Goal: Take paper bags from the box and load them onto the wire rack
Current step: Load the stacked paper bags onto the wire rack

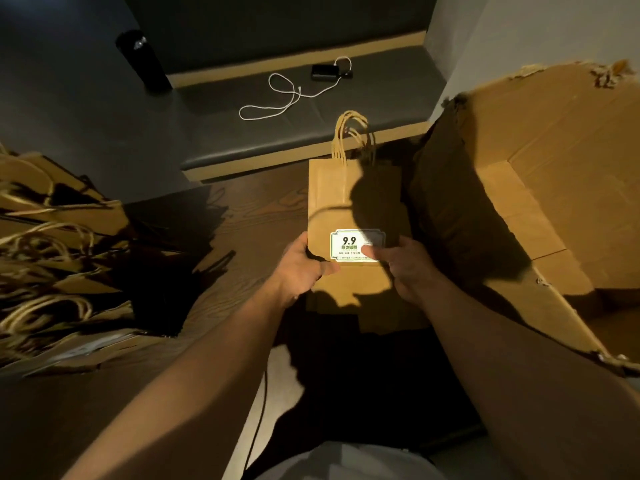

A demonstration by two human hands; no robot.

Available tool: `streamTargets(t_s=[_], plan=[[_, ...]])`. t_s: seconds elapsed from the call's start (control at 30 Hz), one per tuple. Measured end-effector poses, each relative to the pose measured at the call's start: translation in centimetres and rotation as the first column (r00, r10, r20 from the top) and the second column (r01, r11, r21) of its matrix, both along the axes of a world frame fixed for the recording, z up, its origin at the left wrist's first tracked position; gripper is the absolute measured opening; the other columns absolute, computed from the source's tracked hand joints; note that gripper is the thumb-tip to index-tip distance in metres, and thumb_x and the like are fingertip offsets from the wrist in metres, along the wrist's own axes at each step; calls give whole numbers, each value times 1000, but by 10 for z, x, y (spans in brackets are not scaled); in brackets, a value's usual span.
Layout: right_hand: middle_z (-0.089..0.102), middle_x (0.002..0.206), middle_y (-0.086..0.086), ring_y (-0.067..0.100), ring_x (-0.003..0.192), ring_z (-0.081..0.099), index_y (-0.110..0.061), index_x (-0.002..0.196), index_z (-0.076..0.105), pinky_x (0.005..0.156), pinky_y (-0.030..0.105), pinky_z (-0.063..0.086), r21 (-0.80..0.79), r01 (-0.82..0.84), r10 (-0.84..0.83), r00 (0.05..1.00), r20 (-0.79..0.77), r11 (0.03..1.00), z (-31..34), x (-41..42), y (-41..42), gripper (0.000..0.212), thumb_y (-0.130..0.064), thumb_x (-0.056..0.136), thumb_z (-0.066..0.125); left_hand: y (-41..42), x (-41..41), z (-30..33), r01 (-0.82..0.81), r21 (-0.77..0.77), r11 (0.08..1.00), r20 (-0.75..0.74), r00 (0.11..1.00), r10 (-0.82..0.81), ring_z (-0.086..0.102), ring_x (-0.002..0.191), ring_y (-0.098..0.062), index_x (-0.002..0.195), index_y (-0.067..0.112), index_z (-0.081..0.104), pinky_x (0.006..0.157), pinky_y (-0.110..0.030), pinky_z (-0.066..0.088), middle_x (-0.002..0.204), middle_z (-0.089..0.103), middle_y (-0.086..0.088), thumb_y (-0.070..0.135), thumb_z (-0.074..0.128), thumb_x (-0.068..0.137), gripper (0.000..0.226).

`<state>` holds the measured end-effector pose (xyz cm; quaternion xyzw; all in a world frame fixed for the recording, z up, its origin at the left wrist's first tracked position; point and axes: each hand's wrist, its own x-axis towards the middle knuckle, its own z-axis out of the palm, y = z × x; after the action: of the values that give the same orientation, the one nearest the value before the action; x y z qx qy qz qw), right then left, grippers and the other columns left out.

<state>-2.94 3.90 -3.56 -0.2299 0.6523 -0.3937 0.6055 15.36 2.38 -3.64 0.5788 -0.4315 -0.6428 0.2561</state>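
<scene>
Dim light falls on a dark wood floor (249, 216), with a grey bench (311, 109) beyond the hands carrying a white cable (284, 95), a small black device (323, 71) and, further left, a black tumbler (142, 60). Between the hands lies a flat brown paper bag (349, 199), its twisted handles (351, 140) pointing away from the person and a white label (349, 245) reading 9.9 near its close edge. More brown paper shows beneath it, so it seems to top a small stack. The left hand (304, 268) grips the bag's left edge, thumb across the front. The right hand (405, 268) rests on the right side with its thumb pressed on the label; I cannot tell whether its fingers curl under. Just right of the right hand stands the torn box (519, 202), flaps open. Well left of the left hand sits a loose heap of bags (52, 237) with tangled handles. No wire rack is in view. Judging from this, the risks are lifting two bags stuck together, creasing the thin paper under the thumbs, or snagging the loops on the heap's handles when carrying it across.
</scene>
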Motion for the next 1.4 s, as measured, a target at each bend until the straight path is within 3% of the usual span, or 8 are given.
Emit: streamTargets(t_s=[0.23,0.47,0.73,0.93,1.03,1.13,1.23,1.4], plan=[[71,82,-1,12,68,65,-16,95,67,60,25,51,-103,61,-53,995,81,993,31,38,-4,26,5,80,71,14,56,21,-107,77,991,-272,954,124,61,73,-23,106,22,66,60,-34,48,94,72,-6,35,55,99,19],[70,111,17,26,93,67,-8,100,69,83,34,53,-73,-152,164,968,189,986,56,69,4,23,5,81,68,34,100,50,-253,35,967,-283,925,253,68,61,-8,102,8,66,51,-18,50,80,75,0,8,56,98,11],[69,115,17,28,105,67,-2,108,67,98,41,50,-108,-280,298,925,235,954,72,113,17,22,4,89,58,70,151,55,-250,40,967,-161,954,253,52,96,-29,112,5,70,85,-40,41,111,66,-24,35,62,95,36],[65,124,18,33,116,62,-1,127,57,101,43,46,-84,-492,482,782,395,867,92,137,32,44,-4,83,56,105,217,57,76,232,970,61,994,-92,64,104,-17,116,13,69,91,-28,51,111,72,-1,19,73,88,29],[65,125,18,34,116,62,-1,133,53,104,45,44,-67,-546,524,753,398,835,98,153,38,50,-3,83,57,113,247,61,220,323,921,428,834,-349,58,94,-14,119,14,61,76,-22,48,107,63,-3,19,63,95,24],[72,110,10,20,97,71,1,133,52,80,30,58,-70,-586,572,749,335,807,109,174,48,40,2,93,51,116,281,46,195,287,938,696,631,-344,56,117,-25,128,11,58,99,-34,47,129,59,-11,24,64,93,38],[68,103,2,-2,74,68,4,132,51,59,12,52,-119,-598,607,754,252,793,116,195,51,34,2,99,44,118,295,47,202,293,935,704,616,-354,50,129,-27,137,16,54,111,-38,38,139,54,-6,25,65,91,49],[56,119,7,6,90,57,3,136,47,63,7,49,-141,-590,604,791,97,795,119,226,52,41,-4,97,52,123,297,37,334,397,855,705,485,-517,10,150,-36,158,21,10,120,-44,14,164,12,-11,41,60,93,84]])
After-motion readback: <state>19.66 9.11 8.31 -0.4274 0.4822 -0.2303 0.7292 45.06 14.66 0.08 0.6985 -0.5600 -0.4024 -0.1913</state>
